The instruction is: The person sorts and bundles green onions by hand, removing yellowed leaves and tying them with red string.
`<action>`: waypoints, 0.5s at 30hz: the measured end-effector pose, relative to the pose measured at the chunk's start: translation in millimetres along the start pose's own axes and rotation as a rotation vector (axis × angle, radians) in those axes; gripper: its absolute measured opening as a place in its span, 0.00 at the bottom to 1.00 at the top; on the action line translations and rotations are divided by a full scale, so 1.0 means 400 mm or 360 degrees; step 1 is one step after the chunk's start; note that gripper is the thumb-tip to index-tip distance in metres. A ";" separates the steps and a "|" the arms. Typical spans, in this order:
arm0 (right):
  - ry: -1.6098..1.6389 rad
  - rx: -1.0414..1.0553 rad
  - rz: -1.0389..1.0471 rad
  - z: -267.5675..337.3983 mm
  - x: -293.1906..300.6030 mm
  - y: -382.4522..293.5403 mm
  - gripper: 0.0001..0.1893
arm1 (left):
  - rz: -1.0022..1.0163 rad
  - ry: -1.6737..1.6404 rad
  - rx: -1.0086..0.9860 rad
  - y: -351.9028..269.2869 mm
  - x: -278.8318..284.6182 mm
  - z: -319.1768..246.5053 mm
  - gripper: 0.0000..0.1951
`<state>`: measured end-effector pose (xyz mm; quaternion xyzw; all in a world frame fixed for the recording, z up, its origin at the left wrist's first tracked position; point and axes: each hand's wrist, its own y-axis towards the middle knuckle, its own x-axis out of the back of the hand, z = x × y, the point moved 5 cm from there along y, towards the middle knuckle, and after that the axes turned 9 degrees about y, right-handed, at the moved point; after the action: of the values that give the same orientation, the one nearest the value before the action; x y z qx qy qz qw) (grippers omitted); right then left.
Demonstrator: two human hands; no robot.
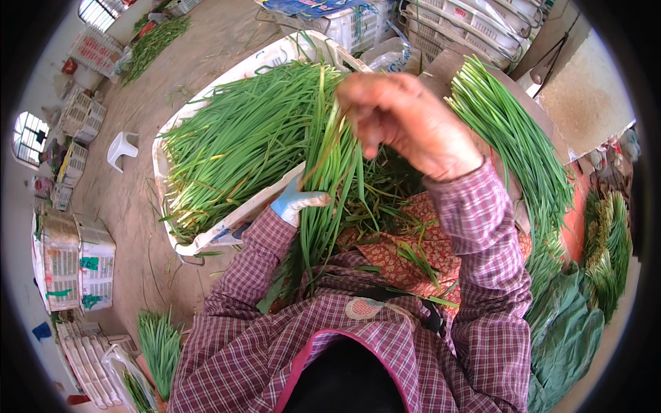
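My left hand [299, 201], in a blue and white glove, grips a bunch of green garlic chives [330, 180], held upright above my lap. Bare and slightly blurred, my right hand [392, 116] is raised beside the top of that bunch, its fingers curled around a thin brownish leaf. A white plastic crate [206, 235] filled with laid-out chives [242, 139] stands before me to the left. To the right lies another large bundle of chives [516, 134] on a brown board. Loose leaves and scraps [382, 196] cover part of the red flowered cloth [408, 242] on my lap.
White crates [465, 26] are stacked at the back right. A white plastic stool [122, 149] stands on the floor at left, near more crates [77, 263]. Green sheeting [563, 330] lies at lower right, beside further bundles [609, 253]. More chives [159, 346] stand at lower left.
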<state>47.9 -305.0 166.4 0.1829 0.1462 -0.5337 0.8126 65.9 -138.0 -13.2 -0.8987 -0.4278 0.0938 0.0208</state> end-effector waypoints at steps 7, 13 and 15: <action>-0.0163 0.0063 -0.0063 -0.017 -0.003 -0.001 0.19 | 0.0028 0.0008 0.0184 0.015 -0.010 0.041 0.35; 0.0518 0.0734 0.0219 0.222 0.007 -0.005 0.11 | -0.0075 0.0041 0.0161 0.026 0.020 0.080 0.27; 0.0751 0.0734 0.0223 0.322 0.042 -0.037 0.11 | -0.0153 -0.0007 0.0088 0.019 0.020 0.071 0.27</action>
<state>46.3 -382.5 271.8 0.4901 0.1928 -0.4386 0.7282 71.3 -137.7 -43.3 -0.8760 -0.4679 0.1064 0.0494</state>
